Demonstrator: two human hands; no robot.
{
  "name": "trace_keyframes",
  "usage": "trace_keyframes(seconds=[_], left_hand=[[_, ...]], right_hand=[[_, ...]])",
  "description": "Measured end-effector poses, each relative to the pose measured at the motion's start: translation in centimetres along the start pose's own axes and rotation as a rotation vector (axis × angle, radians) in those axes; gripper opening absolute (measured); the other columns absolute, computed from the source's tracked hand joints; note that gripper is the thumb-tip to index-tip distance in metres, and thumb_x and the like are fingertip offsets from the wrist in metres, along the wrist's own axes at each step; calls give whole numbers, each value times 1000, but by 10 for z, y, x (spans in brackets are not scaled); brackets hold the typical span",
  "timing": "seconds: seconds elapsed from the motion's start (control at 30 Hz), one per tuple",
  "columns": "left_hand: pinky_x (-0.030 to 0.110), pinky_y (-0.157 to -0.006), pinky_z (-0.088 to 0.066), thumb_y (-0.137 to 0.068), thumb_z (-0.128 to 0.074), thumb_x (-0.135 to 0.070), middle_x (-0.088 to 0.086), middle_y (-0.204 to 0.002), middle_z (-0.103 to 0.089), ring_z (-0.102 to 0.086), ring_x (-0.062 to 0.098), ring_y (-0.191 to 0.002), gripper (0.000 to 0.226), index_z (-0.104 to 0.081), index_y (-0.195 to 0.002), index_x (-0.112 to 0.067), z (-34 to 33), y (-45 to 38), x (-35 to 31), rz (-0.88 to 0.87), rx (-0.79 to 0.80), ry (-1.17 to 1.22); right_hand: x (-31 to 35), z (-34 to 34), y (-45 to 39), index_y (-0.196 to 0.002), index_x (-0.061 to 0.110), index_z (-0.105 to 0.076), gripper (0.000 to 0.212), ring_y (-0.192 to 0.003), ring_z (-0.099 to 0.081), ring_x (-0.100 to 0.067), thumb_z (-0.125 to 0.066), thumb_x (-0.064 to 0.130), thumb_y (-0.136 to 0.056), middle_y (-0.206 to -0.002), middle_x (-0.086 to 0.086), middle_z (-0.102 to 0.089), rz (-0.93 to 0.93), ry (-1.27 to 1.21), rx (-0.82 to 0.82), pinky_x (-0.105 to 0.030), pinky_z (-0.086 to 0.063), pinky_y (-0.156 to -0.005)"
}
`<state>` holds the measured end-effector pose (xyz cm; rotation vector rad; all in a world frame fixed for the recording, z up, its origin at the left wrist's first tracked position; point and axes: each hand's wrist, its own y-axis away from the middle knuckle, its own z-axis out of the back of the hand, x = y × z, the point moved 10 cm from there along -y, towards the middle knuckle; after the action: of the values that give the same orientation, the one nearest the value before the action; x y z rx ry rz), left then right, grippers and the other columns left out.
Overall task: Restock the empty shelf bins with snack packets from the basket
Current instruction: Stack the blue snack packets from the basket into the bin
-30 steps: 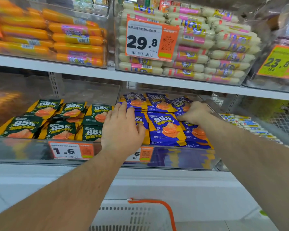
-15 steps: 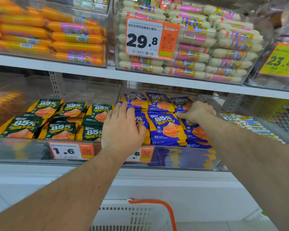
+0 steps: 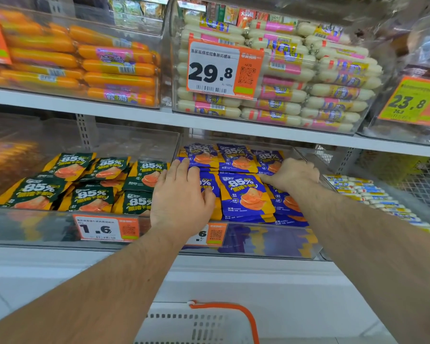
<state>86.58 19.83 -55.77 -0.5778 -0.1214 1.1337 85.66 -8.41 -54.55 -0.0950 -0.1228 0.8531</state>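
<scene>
At the bottom centre of the frame sits the white slotted basket with its orange handle arching over the rim; what it holds is out of view. Above it, both forearms reach up and inward over the clear front lip of the lower shelf, where a price tag reading 1.6 hangs at lower left of the bin fronts.

The left hand lies flat, fingers straight and released, pressing on the left edge of the blue snack packets in the centre bin, right at the divider beside the green snack packets in the bin to the left. The right hand rests at the right side of the blue stack, against the bin's clear right wall; its fingers curl down onto the packets, though whether they pinch one I cannot tell. The blue packets fill the bin between the two hands in overlapping rows, leaving little free room at either side wall.

Farther right, a bin of slim white sticks stands open. On the upper shelf, orange sausages fill the upper left and white sausages the upper centre, behind a 29.8 tag.
</scene>
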Motion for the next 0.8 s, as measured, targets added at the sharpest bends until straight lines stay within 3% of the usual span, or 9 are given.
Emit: trace_keyframes(seconds=[0.17, 0.3, 0.4, 0.53, 0.8], left_hand=[[44, -117, -25, -93, -39, -47, 10, -151, -41, -31, 26, -143, 55, -48, -136, -14, -1, -1, 0, -2, 5, 0], [45, -117, -25, -94, -40, -46, 12, -151, -40, -31, 28, -143, 56, -48, -137, -13, 0, 0, 0, -3, 2, 18], [45, -117, -25, -94, -39, -46, 12, -151, -40, -31, 28, -143, 56, -47, -138, -12, 0, 0, 0, -6, 9, 16], [45, -117, -25, -94, -40, -45, 13, -150, -41, -32, 29, -142, 55, -49, -136, -11, 0, 0, 0, -10, 6, 21], [45, -117, -26, -93, -39, -45, 13, -148, -44, -32, 29, -142, 55, -49, -135, -11, 1, 0, -1, -17, 7, 22]], right_hand=[[-5, 2, 4, -114, 12, -61, 89, -120, -50, -36, -58, 86, -64, -123, -15, -60, 19, -63, 32, -42, -44, -93], [-13, -2, 20, -110, 10, -63, 68, -88, -59, -31, -57, 71, -80, -90, -8, -63, 81, -137, 33, -33, -48, -71], [-15, -9, 37, -124, 15, -59, 67, -107, -58, -33, -51, 68, -85, -117, -13, -63, 123, -103, 48, -34, -45, -78], [-12, -9, 52, -145, 15, -43, 66, -134, -43, -29, -53, 55, -92, -149, -9, -44, 203, -228, 119, -34, -38, -103], [-13, -7, 64, -141, 20, -50, 57, -135, -41, -21, -62, 43, -90, -150, 0, -43, 317, -283, 104, -29, -34, -105]])
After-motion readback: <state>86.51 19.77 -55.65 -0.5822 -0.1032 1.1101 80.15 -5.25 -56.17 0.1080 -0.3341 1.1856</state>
